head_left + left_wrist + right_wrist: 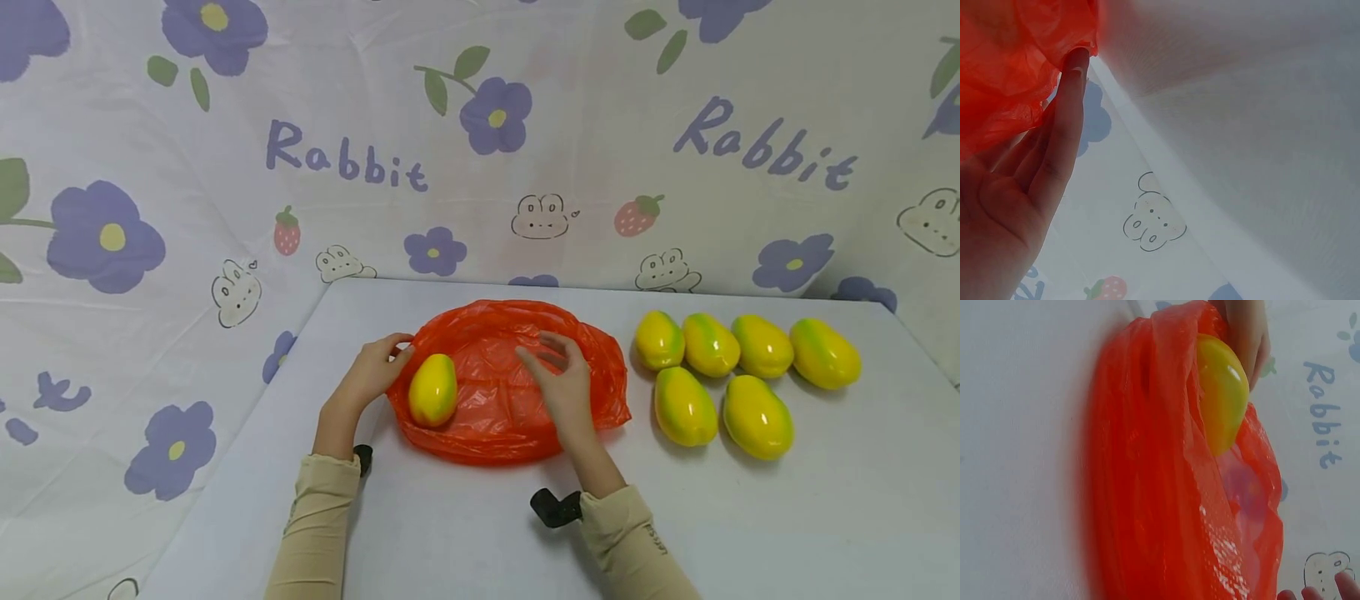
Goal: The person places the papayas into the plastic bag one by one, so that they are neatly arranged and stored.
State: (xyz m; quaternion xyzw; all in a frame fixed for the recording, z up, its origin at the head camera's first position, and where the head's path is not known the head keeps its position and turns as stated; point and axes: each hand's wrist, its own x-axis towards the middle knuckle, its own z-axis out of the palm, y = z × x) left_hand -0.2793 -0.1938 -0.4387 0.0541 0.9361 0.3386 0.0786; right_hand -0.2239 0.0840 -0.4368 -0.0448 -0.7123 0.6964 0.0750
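Observation:
A red plastic bag [510,437] lies on the table with its mouth spread wide upward. My left hand [371,371] grips the bag's left rim, and in the left wrist view its fingers [1063,131] lie along the outside of the red plastic. One glossy yellow-green mango [433,390] sits inside the bag at the left end, close to that hand. Over the right part of the bag's mouth hovers my right hand [566,387], its fingers apart and holding nothing. In the right wrist view the mango [1221,394] shows above the near rim.
Several more yellow-green mangoes [757,417] stand in two rows on the white table [825,500], right of the bag. A white cloth [585,125] with flowers and rabbits hangs behind. Black wrist devices [555,507] sit at both sleeves.

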